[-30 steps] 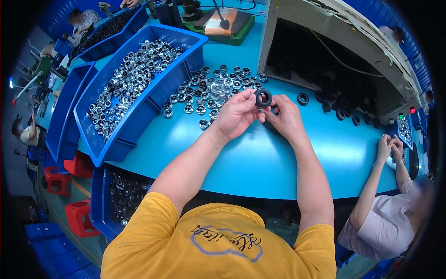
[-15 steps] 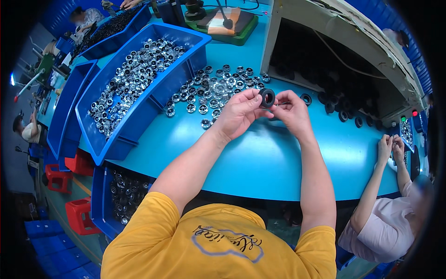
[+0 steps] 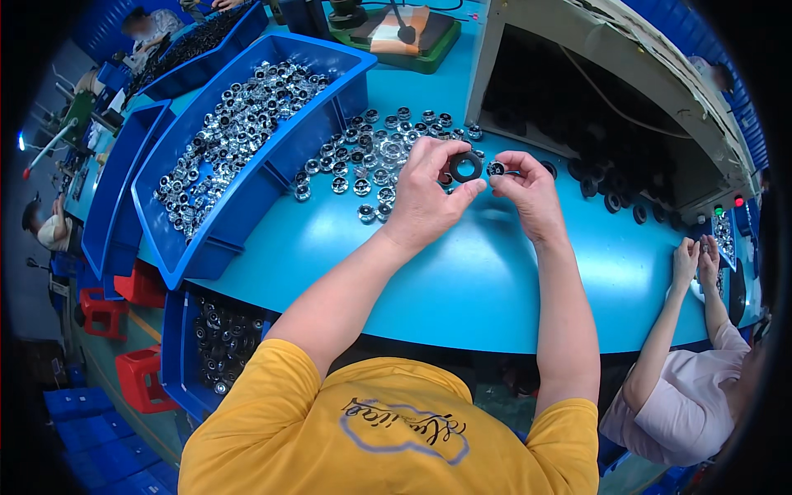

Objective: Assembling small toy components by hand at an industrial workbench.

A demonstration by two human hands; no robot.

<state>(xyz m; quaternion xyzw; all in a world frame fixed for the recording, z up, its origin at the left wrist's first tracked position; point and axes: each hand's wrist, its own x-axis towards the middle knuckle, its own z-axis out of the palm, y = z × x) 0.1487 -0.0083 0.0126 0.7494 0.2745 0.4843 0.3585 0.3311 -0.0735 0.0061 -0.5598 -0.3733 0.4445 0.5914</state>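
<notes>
My left hand [image 3: 425, 198] pinches a black rubber ring [image 3: 466, 156] between thumb and fingers, its hole turned toward me. Close beside it, my right hand [image 3: 530, 198] grips a small, round wheel core [image 3: 495, 168] with a dark centre, apart from the ring. Both hands are raised over the turquoise table. Several clear, shiny wheel cores [image 3: 362, 187] lie loose beyond and left of my left hand. More black rings [image 3: 612, 202] lie beyond my right hand, at the mouth of a pale, dark-insided housing [image 3: 487, 62].
A large blue bin [image 3: 219, 206] full of clear cores stands at left, a narrower blue bin [image 3: 115, 198] beside it. Below the table edge, another blue bin [image 3: 175, 355] holds dark wheels. At right a co-worker's hands [image 3: 691, 262] work. Red stools [image 3: 142, 379] stand lower left.
My hands have drawn apart slightly. The ring in my left hand now faces me more, and the wheel core in my right hand has come into sight.
</notes>
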